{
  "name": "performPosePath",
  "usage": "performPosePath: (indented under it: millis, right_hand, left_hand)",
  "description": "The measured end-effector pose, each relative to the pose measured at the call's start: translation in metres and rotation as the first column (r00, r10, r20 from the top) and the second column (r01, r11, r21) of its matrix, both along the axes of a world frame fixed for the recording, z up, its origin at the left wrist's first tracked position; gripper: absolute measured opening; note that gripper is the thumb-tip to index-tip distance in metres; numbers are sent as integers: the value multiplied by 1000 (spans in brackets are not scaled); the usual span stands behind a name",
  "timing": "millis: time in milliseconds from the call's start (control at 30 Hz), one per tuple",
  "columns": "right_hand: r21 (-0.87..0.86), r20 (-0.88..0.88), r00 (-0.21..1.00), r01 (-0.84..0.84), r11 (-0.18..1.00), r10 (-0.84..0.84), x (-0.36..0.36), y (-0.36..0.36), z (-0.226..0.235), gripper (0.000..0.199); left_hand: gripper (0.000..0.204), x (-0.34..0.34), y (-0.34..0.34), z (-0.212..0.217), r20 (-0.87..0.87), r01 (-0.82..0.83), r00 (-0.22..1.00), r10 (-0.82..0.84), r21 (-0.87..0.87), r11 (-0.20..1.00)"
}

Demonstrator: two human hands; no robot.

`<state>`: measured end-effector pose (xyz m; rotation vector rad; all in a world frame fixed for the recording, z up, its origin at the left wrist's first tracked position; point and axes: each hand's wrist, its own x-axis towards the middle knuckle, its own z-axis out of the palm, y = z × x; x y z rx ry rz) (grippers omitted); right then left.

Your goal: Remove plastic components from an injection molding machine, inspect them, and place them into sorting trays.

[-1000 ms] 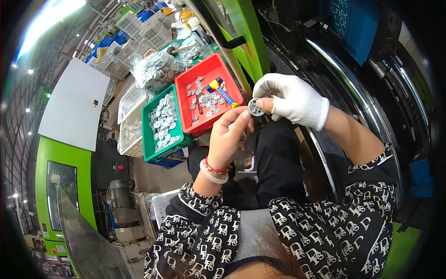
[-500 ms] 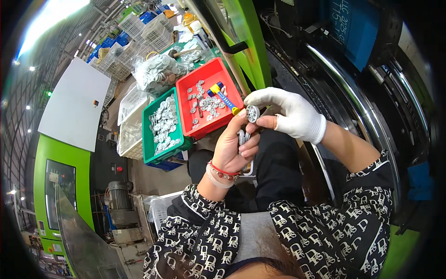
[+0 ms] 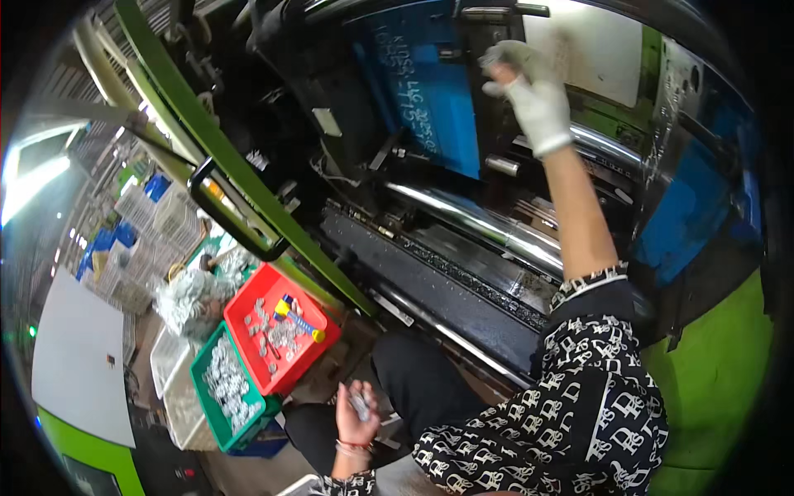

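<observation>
Low in front of me, my left hand (image 3: 357, 415) is curled round a few small grey pieces (image 3: 359, 405), which lie in its palm; they look like spoked toy wheels. My right arm stretches far up into the machine. In a white glove with bare fingertips, my right hand (image 3: 533, 95) is beside a dark upright plate and the pale block at the back. Its fingers are bent together, with something greyish at their tips that is too blurred to name.
Shiny guide bars (image 3: 463, 217) cross the machine below my right arm. A blue mould block (image 3: 430, 99) stands left of that hand. Left of me, a red bin (image 3: 285, 376) holds grey pieces and a yellow-blue hammer (image 3: 299, 318), beside a green bin (image 3: 198, 388). A green door (image 3: 248, 190) stands between.
My view has swung right toward the machine. My right hand has left the wheel it shared with my left hand and reached up inside. My left hand has lowered, keeping grey pieces.
</observation>
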<state>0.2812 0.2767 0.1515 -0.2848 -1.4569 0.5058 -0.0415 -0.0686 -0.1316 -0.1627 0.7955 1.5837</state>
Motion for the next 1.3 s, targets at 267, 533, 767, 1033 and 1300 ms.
performPosePath:
  millis: [267,533,767,1033,1300]
  right_hand:
    - [-523,11,995,94,847,-103,54,115,-22,40]
    - [-601,11,996,74,796,-84,48,133,-21,36]
    - [-549,170,975,212,808,-140,48,134,-21,35]
    - [-451,258,896,443,775,-362,39,138,-16,34]
    - [-149,421,616,771,619,-666,31,148,-23,31]
  left_hand:
    - [18,-19,-40,-153,-16,145,988,-155,-269,952]
    - [17,-11,-38,-155,-215,279,905,-366,-349,895]
    - [15,-13,-37,-163,-168,298,914,-370,-340,892]
    - [12,-13,-38,-164,-176,279,916,-360,-366,888]
    - [12,-9,-36,-159,-192,264,916,-351,-369,891]
